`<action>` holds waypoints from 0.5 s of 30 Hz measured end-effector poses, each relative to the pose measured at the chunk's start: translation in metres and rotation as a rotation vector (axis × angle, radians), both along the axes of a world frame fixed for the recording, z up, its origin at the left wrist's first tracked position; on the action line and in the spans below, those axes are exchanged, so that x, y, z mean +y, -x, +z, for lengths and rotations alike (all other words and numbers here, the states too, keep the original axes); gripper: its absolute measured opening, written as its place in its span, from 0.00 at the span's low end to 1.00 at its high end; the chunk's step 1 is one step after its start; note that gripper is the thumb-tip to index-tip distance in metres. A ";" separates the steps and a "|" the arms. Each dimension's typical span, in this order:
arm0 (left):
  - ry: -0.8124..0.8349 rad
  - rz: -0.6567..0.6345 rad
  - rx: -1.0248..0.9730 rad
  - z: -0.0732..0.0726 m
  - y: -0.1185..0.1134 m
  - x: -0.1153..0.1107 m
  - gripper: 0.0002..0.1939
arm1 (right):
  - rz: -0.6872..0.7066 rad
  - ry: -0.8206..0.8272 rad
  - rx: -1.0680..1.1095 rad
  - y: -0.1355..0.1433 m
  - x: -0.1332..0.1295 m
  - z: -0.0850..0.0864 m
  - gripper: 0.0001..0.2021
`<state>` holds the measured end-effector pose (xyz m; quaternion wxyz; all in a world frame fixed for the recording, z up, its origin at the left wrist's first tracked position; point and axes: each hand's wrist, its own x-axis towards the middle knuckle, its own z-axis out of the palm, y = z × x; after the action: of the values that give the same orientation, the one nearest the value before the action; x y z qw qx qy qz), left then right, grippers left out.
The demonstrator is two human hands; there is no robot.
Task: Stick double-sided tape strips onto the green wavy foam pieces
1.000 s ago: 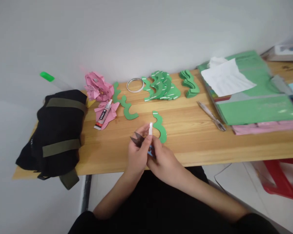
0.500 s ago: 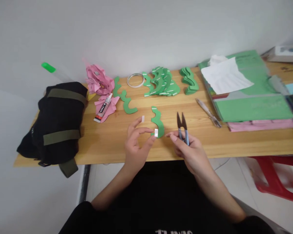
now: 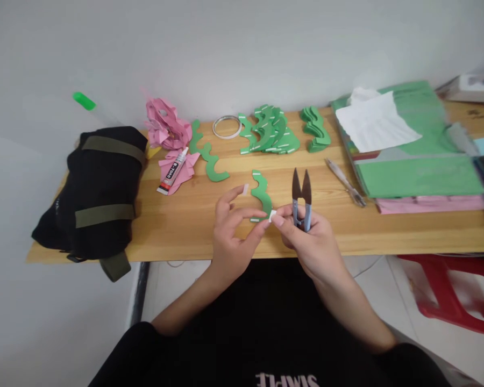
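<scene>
A small white piece of tape (image 3: 272, 216) is between the fingertips of both hands. My left hand (image 3: 236, 231) pinches its left end with thumb and forefinger. Another whitish strip of tape (image 3: 246, 189) sticks to a raised fingertip of that hand. My right hand (image 3: 312, 236) grips blue-handled thread snips (image 3: 302, 199) in the palm, blades up and apart, while its thumb and forefinger meet the tape piece. Just beyond the fingertips a wavy green paper cutout (image 3: 261, 191) lies on the wooden table (image 3: 177, 226), with white strips at its ends.
Farther back are a tape roll (image 3: 227, 127), green cutouts with white strips (image 3: 272, 131) and a stacked green pile (image 3: 317, 130). Left are pink scraps (image 3: 167, 126), a glue tube (image 3: 172, 171) and a black bag (image 3: 100, 193). Right are a pen (image 3: 344, 183) and green sheets (image 3: 415, 177).
My hands have come together: the right thumb and forefinger now reach the tape piece that the left held alone. The snips moved along with the right hand. The view shifted slightly.
</scene>
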<state>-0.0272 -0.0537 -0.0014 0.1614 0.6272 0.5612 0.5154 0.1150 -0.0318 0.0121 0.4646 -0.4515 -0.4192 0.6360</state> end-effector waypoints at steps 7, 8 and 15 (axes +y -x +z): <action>0.052 -0.072 0.014 0.006 0.008 0.002 0.02 | -0.153 -0.122 -0.161 -0.015 0.010 0.002 0.10; 0.078 -0.084 -0.020 0.007 0.009 0.004 0.02 | -0.144 -0.144 -0.207 -0.017 0.011 0.004 0.09; 0.196 -0.195 -0.151 0.019 0.004 0.018 0.03 | -0.088 -0.256 -0.431 -0.017 0.008 0.011 0.07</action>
<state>-0.0312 -0.0354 0.0179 0.3131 0.6195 0.5314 0.4856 0.1324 -0.0242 0.0234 0.4449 -0.5320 -0.5659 0.4459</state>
